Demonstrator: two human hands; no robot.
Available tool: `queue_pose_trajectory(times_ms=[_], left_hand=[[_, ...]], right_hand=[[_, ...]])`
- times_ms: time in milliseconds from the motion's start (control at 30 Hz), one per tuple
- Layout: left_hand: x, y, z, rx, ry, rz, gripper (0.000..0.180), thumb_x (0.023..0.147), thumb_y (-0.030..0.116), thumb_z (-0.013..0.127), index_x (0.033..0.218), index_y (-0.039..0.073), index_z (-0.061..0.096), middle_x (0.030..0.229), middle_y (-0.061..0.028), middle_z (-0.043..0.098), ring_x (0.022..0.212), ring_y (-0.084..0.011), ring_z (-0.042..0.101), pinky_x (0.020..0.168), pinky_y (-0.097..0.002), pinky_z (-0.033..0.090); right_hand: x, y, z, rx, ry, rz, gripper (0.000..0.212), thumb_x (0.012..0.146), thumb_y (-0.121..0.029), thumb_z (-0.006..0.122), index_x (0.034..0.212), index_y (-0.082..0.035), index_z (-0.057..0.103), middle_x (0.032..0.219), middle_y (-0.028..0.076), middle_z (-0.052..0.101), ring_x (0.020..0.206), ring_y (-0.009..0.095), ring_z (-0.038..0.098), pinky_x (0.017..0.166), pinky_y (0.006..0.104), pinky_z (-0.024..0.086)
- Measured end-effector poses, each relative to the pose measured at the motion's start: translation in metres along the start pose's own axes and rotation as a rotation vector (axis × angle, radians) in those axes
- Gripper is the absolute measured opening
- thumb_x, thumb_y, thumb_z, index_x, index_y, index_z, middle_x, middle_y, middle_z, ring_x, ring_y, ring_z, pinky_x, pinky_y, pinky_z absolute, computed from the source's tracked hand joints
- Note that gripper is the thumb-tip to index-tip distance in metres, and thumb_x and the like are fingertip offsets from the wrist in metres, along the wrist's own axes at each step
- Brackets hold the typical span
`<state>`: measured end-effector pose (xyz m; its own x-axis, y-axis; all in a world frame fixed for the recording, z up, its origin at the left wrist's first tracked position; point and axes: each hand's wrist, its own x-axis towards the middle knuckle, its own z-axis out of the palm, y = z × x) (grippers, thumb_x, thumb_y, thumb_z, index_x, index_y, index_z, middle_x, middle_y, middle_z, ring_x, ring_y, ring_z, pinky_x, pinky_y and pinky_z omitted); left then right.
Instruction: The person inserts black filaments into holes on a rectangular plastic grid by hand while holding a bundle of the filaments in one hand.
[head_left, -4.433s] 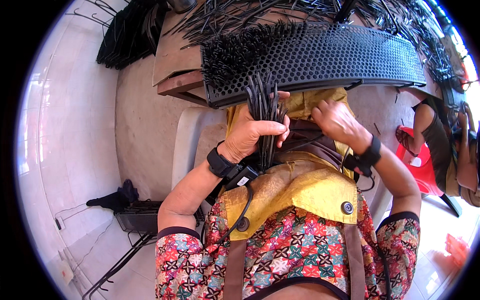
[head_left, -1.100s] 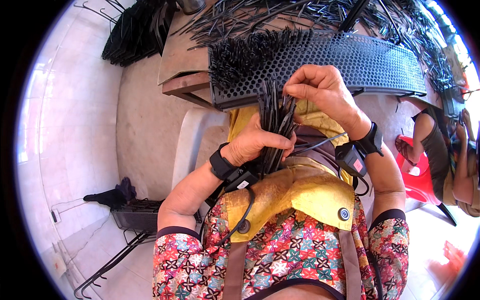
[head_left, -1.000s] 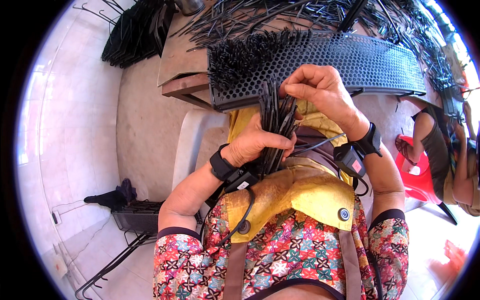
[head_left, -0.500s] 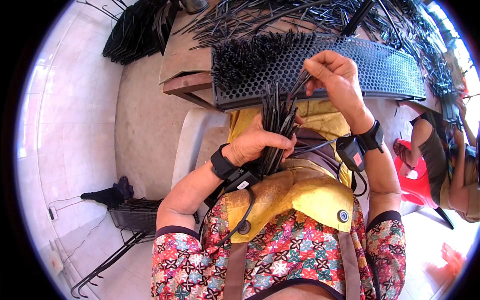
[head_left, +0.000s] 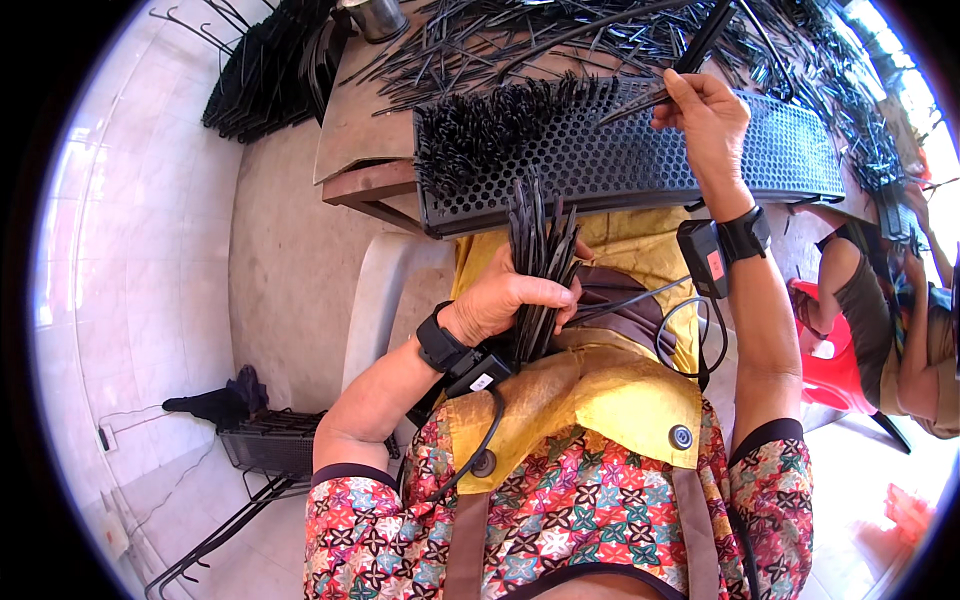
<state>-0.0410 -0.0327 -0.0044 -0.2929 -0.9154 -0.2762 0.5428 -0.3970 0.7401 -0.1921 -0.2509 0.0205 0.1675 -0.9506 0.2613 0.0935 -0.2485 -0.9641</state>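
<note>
My left hand (head_left: 510, 300) is closed round a bundle of thin black sticks (head_left: 540, 255), held upright over my lap just below the table edge. My right hand (head_left: 705, 120) is stretched forward over a black perforated panel (head_left: 620, 165) and pinches one black stick (head_left: 635, 100) between the fingertips, its tip pointing left over the panel. The panel's left part bristles with several black sticks (head_left: 480, 130) standing in its holes. Both wrists wear black bands with small devices.
Loose black sticks (head_left: 520, 45) cover the brown table (head_left: 360, 130) behind the panel. A metal cup (head_left: 378, 15) stands at the table's far edge. Black wire pieces (head_left: 255, 85) lie stacked at far left. Another person (head_left: 890, 310) sits on a red stool at right. A wire basket (head_left: 270, 450) stands on the floor.
My right hand has left the bundle and reached up and forward over the panel with one stick. My left hand keeps the bundle in nearly the same place.
</note>
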Motion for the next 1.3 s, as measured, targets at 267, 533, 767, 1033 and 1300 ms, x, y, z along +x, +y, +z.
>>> queue_pose_trajectory(times_ms=[267,533,767,1033,1300], left_hand=[[-0.001,-0.002,-0.001,-0.019,0.005,-0.006,0.050,0.068,0.007,0.066,0.113,0.001,0.047,0.070,-0.0109,0.056,0.060,-0.0193,0.056,0.052,-0.0309,0.047],[-0.002,-0.001,0.000,-0.018,0.008,-0.018,0.049,0.069,0.007,0.066,0.114,0.001,0.047,0.071,-0.0108,0.056,0.061,-0.0191,0.056,0.053,-0.0308,0.047],[-0.002,-0.001,-0.001,-0.037,0.000,-0.012,0.049,0.070,0.007,0.065,0.114,0.001,0.047,0.070,-0.0106,0.056,0.061,-0.0192,0.056,0.054,-0.0306,0.047],[-0.002,-0.002,-0.002,-0.033,0.022,-0.025,0.049,0.069,0.006,0.065,0.114,0.001,0.047,0.071,-0.0107,0.056,0.062,-0.0195,0.056,0.053,-0.0304,0.048],[-0.002,-0.002,-0.001,-0.028,0.037,-0.032,0.047,0.070,0.006,0.064,0.114,0.000,0.048,0.071,-0.0107,0.056,0.060,-0.0191,0.056,0.053,-0.0304,0.047]], right_hand=[[0.002,-0.001,0.009,0.081,0.062,-0.096,0.015,0.084,-0.010,0.065,0.081,0.005,0.062,0.065,0.007,0.062,0.054,0.011,0.061,0.048,0.0240,0.053],[0.006,0.008,0.013,0.041,0.046,-0.120,0.014,0.084,-0.010,0.066,0.082,0.003,0.062,0.065,0.006,0.062,0.054,0.011,0.061,0.048,0.0236,0.052],[0.009,0.012,0.012,0.146,0.028,-0.073,0.013,0.083,-0.010,0.066,0.084,0.003,0.063,0.068,0.006,0.063,0.055,0.012,0.061,0.049,0.0244,0.053],[0.008,0.010,0.013,0.173,-0.033,-0.089,0.012,0.083,-0.010,0.066,0.086,0.001,0.065,0.069,0.006,0.063,0.056,0.011,0.060,0.051,0.0235,0.052],[0.024,0.004,0.007,-0.075,-0.194,-0.211,0.011,0.083,-0.012,0.067,0.085,-0.001,0.067,0.070,0.002,0.064,0.058,0.008,0.060,0.053,0.0213,0.052]])
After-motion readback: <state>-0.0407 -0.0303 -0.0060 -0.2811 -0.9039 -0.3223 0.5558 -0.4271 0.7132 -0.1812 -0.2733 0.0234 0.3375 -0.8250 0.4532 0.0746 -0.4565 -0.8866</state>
